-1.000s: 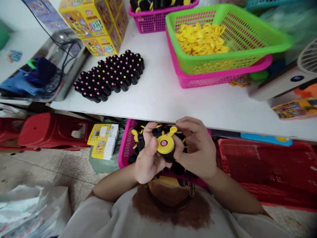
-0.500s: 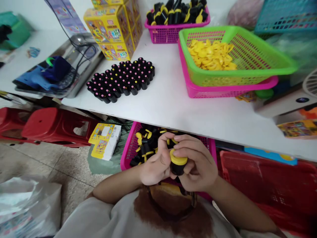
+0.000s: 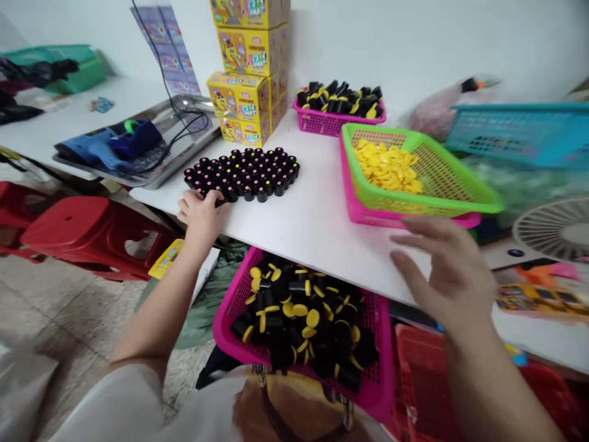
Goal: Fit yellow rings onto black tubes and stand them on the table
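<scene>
At the front left corner of a tight group of small black cylinders with pink or yellow dots on top (image 3: 243, 172), my left hand (image 3: 202, 212) has its fingers closed around one black cylinder, mostly hidden by them. My right hand (image 3: 448, 276), smeared by motion, is open with fingers stretched toward the green basket (image 3: 460, 199). Yellow plastic lids (image 3: 389, 166) lie heaped in that basket. In my lap, a pink basket (image 3: 384, 368) holds many black cylinders with yellow lids (image 3: 299, 310).
Stacked yellow boxes (image 3: 243, 98) stand behind the cylinders, beside a metal tray (image 3: 170, 159) with a blue tool (image 3: 103, 150). A second pink basket (image 3: 322, 123) of lidded cylinders is at the wall. A fan (image 3: 556, 230) stands at right; red stools (image 3: 78, 227) are at left.
The yellow-lidded black cylinder has left my hands. My left hand has moved out to the cylinder group, my right hand toward the green basket. The view has tilted up.
</scene>
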The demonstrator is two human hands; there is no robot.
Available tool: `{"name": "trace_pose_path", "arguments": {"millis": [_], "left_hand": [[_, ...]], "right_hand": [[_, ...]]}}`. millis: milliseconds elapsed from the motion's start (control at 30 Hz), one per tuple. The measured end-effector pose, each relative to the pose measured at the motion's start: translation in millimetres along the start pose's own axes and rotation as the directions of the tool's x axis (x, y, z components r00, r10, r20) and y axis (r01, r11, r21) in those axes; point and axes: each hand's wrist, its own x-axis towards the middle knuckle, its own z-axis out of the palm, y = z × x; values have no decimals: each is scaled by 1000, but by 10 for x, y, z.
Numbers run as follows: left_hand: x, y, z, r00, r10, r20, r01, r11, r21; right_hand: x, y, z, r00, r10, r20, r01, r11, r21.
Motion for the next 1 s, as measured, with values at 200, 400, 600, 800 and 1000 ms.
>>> {"name": "trace_pose_path", "arguments": {"millis": [200,400,600,800,1000], "left_hand": [[103,-69,37,992,120,-44,-126,979,-159],[-289,397,-15,961,201,190,-196,980,-44],[-616,749,209,725,483,491,-354,873,-337],[-720,785,510,683,611,401,-303,736,-606],[-772,826,496,618,695,367,-287,635,-717]], "right_hand": [[1049,640,-43,887,436,150,-373,869,-324],[1582,1112,191,492,592,638,-202,791,-578],[1637,1143,554,424,649,631,-81,721,-688],[1652,1064,339,558,663,499,-193,688,-699],[1112,278,141,856,516,-30,-501,842,203]]}}
